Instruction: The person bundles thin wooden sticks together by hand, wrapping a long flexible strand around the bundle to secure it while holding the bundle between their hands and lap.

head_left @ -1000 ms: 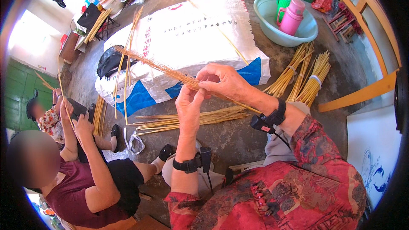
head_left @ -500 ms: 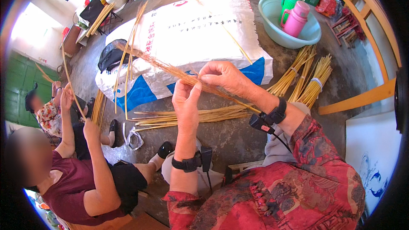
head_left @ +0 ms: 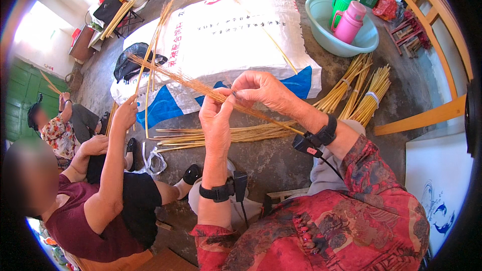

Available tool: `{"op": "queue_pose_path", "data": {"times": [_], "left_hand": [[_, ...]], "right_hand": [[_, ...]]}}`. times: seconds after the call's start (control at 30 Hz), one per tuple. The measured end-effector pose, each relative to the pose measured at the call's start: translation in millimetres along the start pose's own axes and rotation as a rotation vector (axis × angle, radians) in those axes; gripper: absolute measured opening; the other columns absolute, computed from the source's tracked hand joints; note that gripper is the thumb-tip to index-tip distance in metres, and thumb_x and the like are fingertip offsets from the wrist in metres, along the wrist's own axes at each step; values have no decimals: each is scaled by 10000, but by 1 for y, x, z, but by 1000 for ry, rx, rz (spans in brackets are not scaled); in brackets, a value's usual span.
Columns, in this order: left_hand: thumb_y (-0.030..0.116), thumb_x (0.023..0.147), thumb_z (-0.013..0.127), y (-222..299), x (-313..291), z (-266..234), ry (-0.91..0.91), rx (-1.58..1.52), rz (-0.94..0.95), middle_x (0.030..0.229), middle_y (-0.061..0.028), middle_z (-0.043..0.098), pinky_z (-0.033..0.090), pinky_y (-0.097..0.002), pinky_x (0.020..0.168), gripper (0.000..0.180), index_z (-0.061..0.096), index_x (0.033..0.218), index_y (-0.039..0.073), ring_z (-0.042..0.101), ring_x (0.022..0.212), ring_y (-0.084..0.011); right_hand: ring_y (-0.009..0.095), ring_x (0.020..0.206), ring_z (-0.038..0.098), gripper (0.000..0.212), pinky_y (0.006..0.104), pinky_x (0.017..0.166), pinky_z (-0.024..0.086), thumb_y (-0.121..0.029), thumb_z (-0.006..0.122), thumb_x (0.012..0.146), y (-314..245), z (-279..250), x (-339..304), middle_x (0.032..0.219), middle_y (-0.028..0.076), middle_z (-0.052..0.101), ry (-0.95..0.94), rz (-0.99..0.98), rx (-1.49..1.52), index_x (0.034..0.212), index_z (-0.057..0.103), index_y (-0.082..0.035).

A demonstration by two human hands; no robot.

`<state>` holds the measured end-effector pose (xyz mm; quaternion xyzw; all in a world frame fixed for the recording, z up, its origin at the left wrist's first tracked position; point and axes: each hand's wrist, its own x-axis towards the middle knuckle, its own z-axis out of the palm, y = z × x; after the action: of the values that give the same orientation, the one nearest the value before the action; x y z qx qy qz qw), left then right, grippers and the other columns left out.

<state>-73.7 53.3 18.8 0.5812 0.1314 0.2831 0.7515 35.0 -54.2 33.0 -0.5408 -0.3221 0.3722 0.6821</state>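
Note:
A long dried grass stalk [head_left: 181, 79] with a feathery, brush-like head slants across in front of me, its thin yellow stem running down toward my right wrist. My left hand [head_left: 216, 115] is closed around it just below the head, thumb against the fingers. Beside it my right hand [head_left: 261, 89] pinches thumb and forefinger together against the left fingertips. A tiny dark bit shows where they meet, too small to name. Behind the hands a white printed sack [head_left: 236, 40] with blue patches is spread out, a few loose stalks on it.
Stalk bundles [head_left: 376, 93] lie at right, and more stalks [head_left: 231, 136] lie on the floor beneath my hands. A pale blue basin [head_left: 321, 40] holds green and pink flasks. At left a co-worker in maroon [head_left: 95, 221] reaches toward the stalks; another person sits behind. A wooden frame [head_left: 422, 115] stands right.
My hands stay at the stalk, shifted slightly left, fingertips closer together. The co-worker in maroon has lowered the held stalk and now reaches toward the stalks on the sack.

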Motion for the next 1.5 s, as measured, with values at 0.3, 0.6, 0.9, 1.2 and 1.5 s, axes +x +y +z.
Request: {"op": "queue_pose_path", "data": {"times": [0.3, 0.6, 0.9, 1.2, 1.5], "left_hand": [[9, 793, 562, 6, -1, 4, -9, -6, -56, 842, 9, 536, 379, -197, 703, 108, 549, 899, 13, 491, 763, -59], [24, 796, 560, 5, -1, 0, -32, -10, -53, 787, 0, 548, 381, -197, 682, 65, 551, 860, 19, 501, 738, -64], [23, 803, 559, 3, -1, -1, 4, -26, -60, 806, -17, 565, 401, -215, 701, 62, 553, 865, 21, 511, 742, -81], [75, 830, 562, 7, 1, -6, -5, 72, -19, 806, 2, 544, 398, -198, 659, 106, 569, 918, 15, 490, 718, -64], [55, 839, 542, 9, 2, -9, -19, 80, -53, 846, -22, 544, 436, -208, 638, 197, 521, 1027, -1, 518, 726, -79]], "right_hand": [[81, 642, 543, 179, 207, 554, 456, -84, 588, 780, -1, -3, -1, 755, 30, 568, 19, 11, 51, 938, 549, -9], [113, 678, 574, 258, 242, 627, 485, -132, 609, 782, -5, -7, -3, 807, 42, 582, -25, 41, 50, 995, 533, -7], [94, 698, 553, 208, 228, 627, 473, -125, 596, 789, 2, -10, -3, 805, 31, 584, -38, 50, 17, 962, 560, -16], [94, 724, 546, 228, 237, 679, 445, -185, 629, 760, 5, -5, -9, 796, 49, 604, -109, 9, -317, 907, 576, -19], [100, 662, 554, 219, 227, 601, 450, -193, 611, 774, 10, -2, -13, 763, 45, 593, -115, 99, -203, 887, 570, -10]]}}
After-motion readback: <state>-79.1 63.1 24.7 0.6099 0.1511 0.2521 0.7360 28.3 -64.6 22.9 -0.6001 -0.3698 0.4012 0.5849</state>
